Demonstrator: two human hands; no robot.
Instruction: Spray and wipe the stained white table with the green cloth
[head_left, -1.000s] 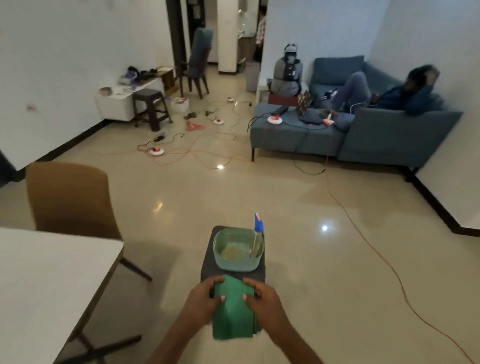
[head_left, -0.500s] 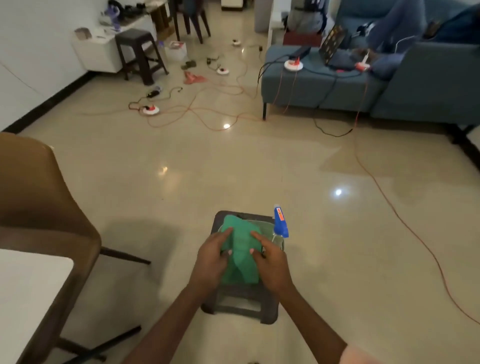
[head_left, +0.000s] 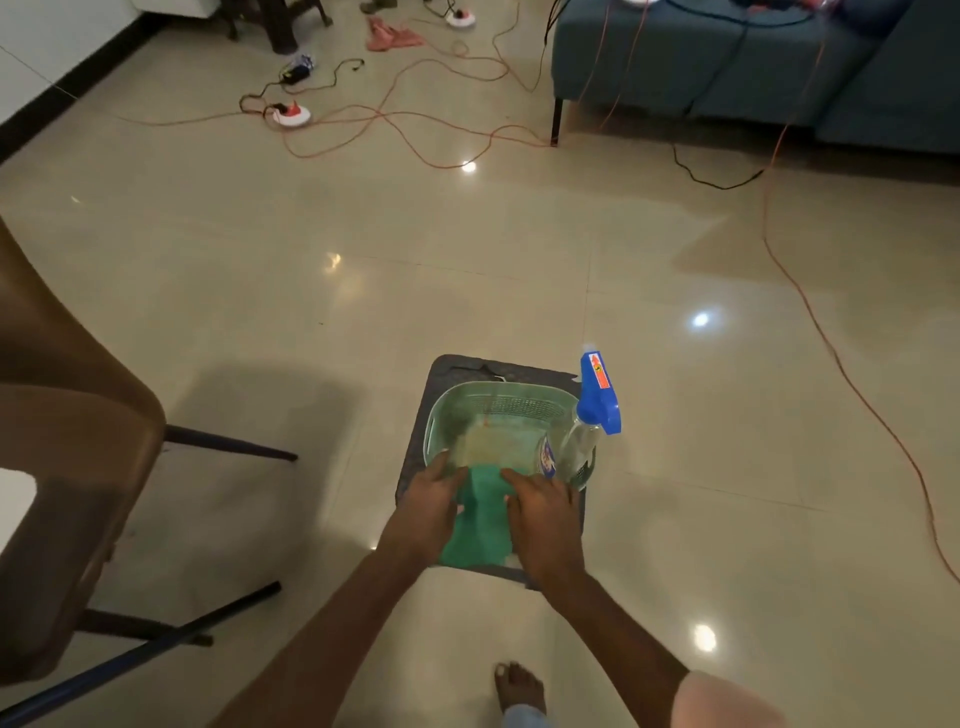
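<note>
Green cloth (head_left: 480, 519) lies draped over the near rim of a pale translucent basket (head_left: 498, 405), its lower part spread on the dark stool top (head_left: 452, 369) that carries the basket. Head view, looking down past my forearms.

My left hand (head_left: 426, 512) rests on the cloth's left edge, fingers stretched forward and loosely curled, tips touching the basket's near-left rim. My right hand (head_left: 543, 517) rests on the cloth's right edge, fingers flat and pointing left and forward. Both hands press on or lightly pinch the cloth; whether either has truly closed on it I cannot tell, since the palms hide the underside.

Spray bottle (head_left: 584, 441) stands upright in the basket's right corner, clear body, blue trigger head (head_left: 598, 395) rising above the rim, just beyond my right hand and not touched by it.

White table (head_left: 15, 499): only a small corner shows at the left edge, behind a brown chair (head_left: 67, 415). Well apart from stool and cloth.

Glossy beige floor (head_left: 467, 270). Orange cables (head_left: 415, 130) loop across it at the far side, near a blue-grey sofa (head_left: 753, 67). My bare foot (head_left: 519, 686) is at the bottom of the view.
</note>
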